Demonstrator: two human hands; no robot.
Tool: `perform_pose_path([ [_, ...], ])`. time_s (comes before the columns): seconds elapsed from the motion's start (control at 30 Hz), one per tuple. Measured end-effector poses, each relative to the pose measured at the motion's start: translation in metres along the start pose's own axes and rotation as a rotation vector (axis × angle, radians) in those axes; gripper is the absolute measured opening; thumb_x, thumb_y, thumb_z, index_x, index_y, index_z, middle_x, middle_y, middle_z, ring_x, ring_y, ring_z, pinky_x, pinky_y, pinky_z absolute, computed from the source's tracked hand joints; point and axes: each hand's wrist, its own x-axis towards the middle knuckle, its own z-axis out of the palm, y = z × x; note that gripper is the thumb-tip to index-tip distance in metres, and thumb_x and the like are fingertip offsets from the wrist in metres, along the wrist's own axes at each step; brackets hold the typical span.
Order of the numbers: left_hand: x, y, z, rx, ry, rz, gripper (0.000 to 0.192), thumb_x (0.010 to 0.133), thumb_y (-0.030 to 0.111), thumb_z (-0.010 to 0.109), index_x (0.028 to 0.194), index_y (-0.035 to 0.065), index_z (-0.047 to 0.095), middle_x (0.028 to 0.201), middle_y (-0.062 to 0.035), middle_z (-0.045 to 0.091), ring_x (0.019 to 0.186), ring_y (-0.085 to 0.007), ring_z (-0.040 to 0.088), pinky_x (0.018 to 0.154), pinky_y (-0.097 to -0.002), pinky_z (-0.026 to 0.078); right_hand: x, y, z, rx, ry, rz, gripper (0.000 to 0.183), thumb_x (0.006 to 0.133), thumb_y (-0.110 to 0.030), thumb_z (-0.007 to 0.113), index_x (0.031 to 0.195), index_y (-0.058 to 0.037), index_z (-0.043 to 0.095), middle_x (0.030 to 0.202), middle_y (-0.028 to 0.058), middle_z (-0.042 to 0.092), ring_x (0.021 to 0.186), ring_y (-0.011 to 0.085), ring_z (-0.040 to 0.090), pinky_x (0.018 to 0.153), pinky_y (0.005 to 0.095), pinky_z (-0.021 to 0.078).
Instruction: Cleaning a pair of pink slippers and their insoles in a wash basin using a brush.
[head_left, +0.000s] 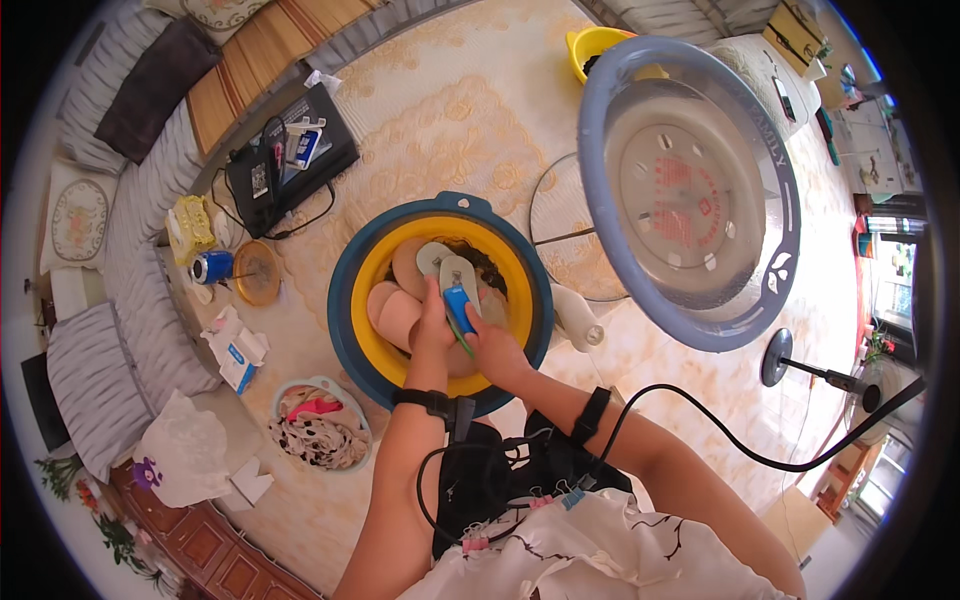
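Note:
A yellow basin sits inside a dark blue basin in front of me. Several slippers lie in it, among them a pink slipper. Over them my left hand grips a pale slipper with its sole or footbed turned up. A blue brush is in my right hand, against that slipper. The brush's bristles are hidden. Another pale slipper lies just behind the held one.
A large clear tub with a grey-blue rim stands at the right, near a pedestal fan base. A small basin of clothes is at the lower left. Black electronics with cables lie upper left; a yellow bowl stands behind.

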Motion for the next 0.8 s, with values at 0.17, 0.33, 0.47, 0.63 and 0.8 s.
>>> perform_pose_path([
  [0.17, -0.013, -0.009, 0.006, 0.088, 0.144, 0.171, 0.048, 0.083, 0.043, 0.03, 0.115, 0.0079, 0.034, 0.108, -0.0094, 0.043, 0.095, -0.0265, 0.045, 0.075, -0.0375, 0.042, 0.024, -0.011, -0.012, 0.054, -0.022, -0.021, 0.046, 0.077, -0.016, 0.04, 0.12, -0.0047, 0.027, 0.082, 0.0251, 0.051, 0.07, 0.037, 0.051, 0.063, 0.0433, 0.0399],
  [0.33, -0.035, 0.003, 0.035, 0.123, 0.233, 0.151, 0.05, 0.083, 0.043, 0.03, 0.117, 0.0068, 0.032, 0.113, -0.01, 0.041, 0.097, -0.0255, 0.044, 0.077, -0.0372, 0.041, 0.019, -0.005, 0.001, -0.114, 0.137, -0.183, 0.049, 0.076, -0.015, 0.044, 0.116, 0.0062, 0.025, 0.072, 0.0224, 0.053, 0.062, 0.0329, 0.054, 0.055, 0.0384, 0.0438],
  [0.47, -0.041, 0.009, 0.017, 0.125, 0.167, 0.183, 0.052, 0.082, 0.047, 0.029, 0.113, 0.0063, 0.037, 0.104, -0.01, 0.047, 0.086, -0.0229, 0.049, 0.076, -0.0339, 0.042, -0.004, -0.025, -0.007, -0.045, -0.03, -0.276, 0.047, 0.075, -0.015, 0.044, 0.115, 0.0052, 0.028, 0.068, 0.0219, 0.054, 0.061, 0.0324, 0.054, 0.053, 0.0373, 0.0438],
  [0.63, -0.044, -0.014, 0.041, 0.278, 0.286, 0.173, 0.049, 0.081, 0.045, 0.036, 0.113, 0.0079, 0.038, 0.105, -0.0057, 0.047, 0.093, -0.0205, 0.045, 0.078, -0.0318, 0.038, 0.031, -0.011, -0.026, -0.072, 0.081, 0.001, 0.043, 0.078, -0.017, 0.042, 0.117, -0.0039, 0.031, 0.074, 0.0222, 0.053, 0.065, 0.0358, 0.052, 0.059, 0.0417, 0.0416],
  [0.8, -0.035, -0.006, 0.016, 0.227, 0.237, 0.213, 0.044, 0.082, 0.039, 0.038, 0.113, 0.0073, 0.038, 0.104, -0.0063, 0.047, 0.092, -0.02, 0.046, 0.077, -0.0305, 0.038, 0.018, -0.001, -0.017, -0.016, 0.128, -0.013, 0.044, 0.077, -0.018, 0.043, 0.118, -0.0049, 0.031, 0.074, 0.0221, 0.053, 0.068, 0.0355, 0.053, 0.061, 0.0421, 0.0411],
])
